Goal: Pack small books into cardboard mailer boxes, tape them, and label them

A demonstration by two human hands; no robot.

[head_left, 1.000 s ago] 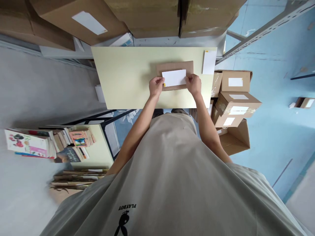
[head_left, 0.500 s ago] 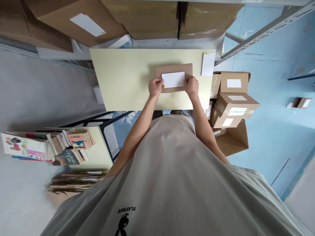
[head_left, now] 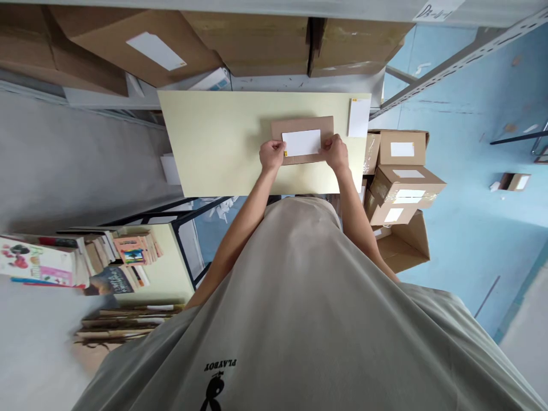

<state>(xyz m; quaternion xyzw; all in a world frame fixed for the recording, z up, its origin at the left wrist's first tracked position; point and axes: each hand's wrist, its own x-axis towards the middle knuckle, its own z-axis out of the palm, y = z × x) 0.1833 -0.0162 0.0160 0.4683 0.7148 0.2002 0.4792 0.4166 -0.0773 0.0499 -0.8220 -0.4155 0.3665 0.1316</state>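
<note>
A flat brown cardboard parcel (head_left: pixel 302 124) lies on the pale yellow tabletop in front of me. On its upper face is a blank white label (head_left: pixel 301 143) with a small yellow mark at its lower left corner. My left hand (head_left: pixel 272 154) pinches the label's left edge between thumb and fingers. At the lower right corner of the label, my right hand (head_left: pixel 336 153) has its fingertips closed on the edge, over the parcel's right end. Whether the label is stuck down or only resting there, I cannot tell.
The tabletop (head_left: pixel 214 142) also carries a white label stack (head_left: pixel 358 117) at its right end. Large cartons (head_left: pixel 265 45) fill the shelf behind. Labelled boxes (head_left: pixel 402 147) are piled on the right. Books (head_left: pixel 132 250) stand on a lower left surface (head_left: pixel 169 268).
My right hand has moved slightly down along the label's right edge to its lower corner. My left hand keeps its pinch. The whole view has shifted a little.
</note>
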